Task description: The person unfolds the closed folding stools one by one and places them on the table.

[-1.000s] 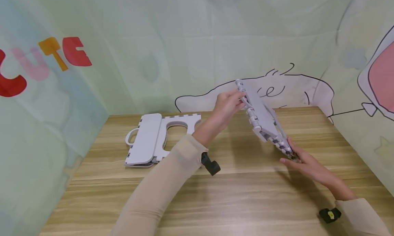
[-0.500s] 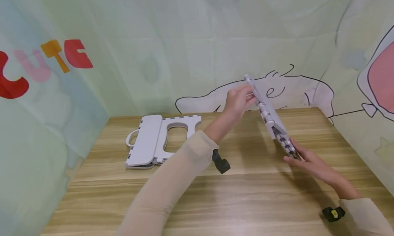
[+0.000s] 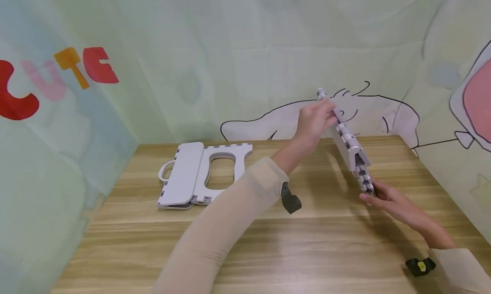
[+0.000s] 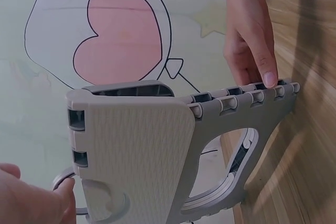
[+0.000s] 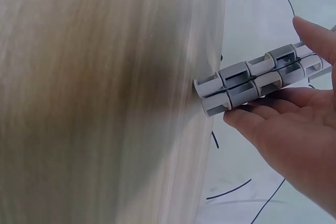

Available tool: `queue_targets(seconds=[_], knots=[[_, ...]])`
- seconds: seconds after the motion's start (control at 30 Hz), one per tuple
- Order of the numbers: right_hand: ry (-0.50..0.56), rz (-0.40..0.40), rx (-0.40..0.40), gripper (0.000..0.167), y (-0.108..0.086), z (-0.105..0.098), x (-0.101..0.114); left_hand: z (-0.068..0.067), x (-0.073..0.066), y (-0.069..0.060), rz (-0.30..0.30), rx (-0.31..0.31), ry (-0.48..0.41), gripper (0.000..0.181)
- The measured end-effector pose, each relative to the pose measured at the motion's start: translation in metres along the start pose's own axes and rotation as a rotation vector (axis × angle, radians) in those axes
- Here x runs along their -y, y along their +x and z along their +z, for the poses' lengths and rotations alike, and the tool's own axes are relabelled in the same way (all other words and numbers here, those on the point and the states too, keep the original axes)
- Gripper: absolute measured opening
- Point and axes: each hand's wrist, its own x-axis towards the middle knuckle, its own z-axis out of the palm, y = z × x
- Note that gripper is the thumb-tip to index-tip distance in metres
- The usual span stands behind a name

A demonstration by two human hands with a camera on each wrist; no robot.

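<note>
Right of centre, I see the left hand [image 3: 315, 120] grip a folding step stool [image 3: 346, 148] by its handle [image 4: 63, 174]. The right hand [image 3: 399, 207] pinches its lower end [image 5: 244, 95].

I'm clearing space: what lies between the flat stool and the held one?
Head view: bare tabletop separates the flat stool from the held stool; the left forearm and its black wrist device cross above.

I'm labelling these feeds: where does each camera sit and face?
Head: head-worn, facing forward and down at a brown wood-grain table and a held white plastic folding stool; the left hand, right hand and beige sleeves show.
Left wrist: on that wrist, facing the stool's broad side; both hands show.
Right wrist: on that wrist, facing the stool's hinged end; the right hand shows.
Head and left wrist share both hands.
</note>
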Motion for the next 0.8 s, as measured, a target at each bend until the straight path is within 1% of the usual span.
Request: queue_targets(seconds=[0.03, 0.2, 0.27, 0.4, 0.6, 0.67, 0.8], knots=[[0.002, -0.001, -0.002, 0.075, 0.000, -0.001, 0.000, 0.002, 0.000, 0.000, 0.004, 0.001, 0.013, 0.041], [-0.008, -0.013, -0.014, 0.072, -0.001, -0.002, -0.001, 0.009, -0.001, 0.001, 0.033, 0.015, 0.087, 0.031], [-0.013, -0.018, -0.016, 0.071, -0.001, -0.003, -0.001, 0.012, -0.001, 0.001, 0.036, 0.026, 0.115, 0.032], [-0.011, -0.014, -0.019, 0.069, -0.001, -0.004, -0.001, 0.017, -0.001, 0.000, 0.045, 0.047, 0.167, 0.041], [-0.001, 0.010, -0.007, 0.069, -0.002, -0.007, -0.002, 0.026, 0.000, -0.001, 0.056, 0.064, 0.218, 0.042], [-0.005, 0.017, -0.002, 0.068, -0.002, -0.008, -0.003, 0.029, 0.001, -0.001, 0.055, 0.065, 0.223, 0.042], [-0.019, 0.025, 0.003, 0.067, -0.003, -0.010, -0.004, 0.034, 0.001, 0.000, 0.054, 0.078, 0.266, 0.043]])
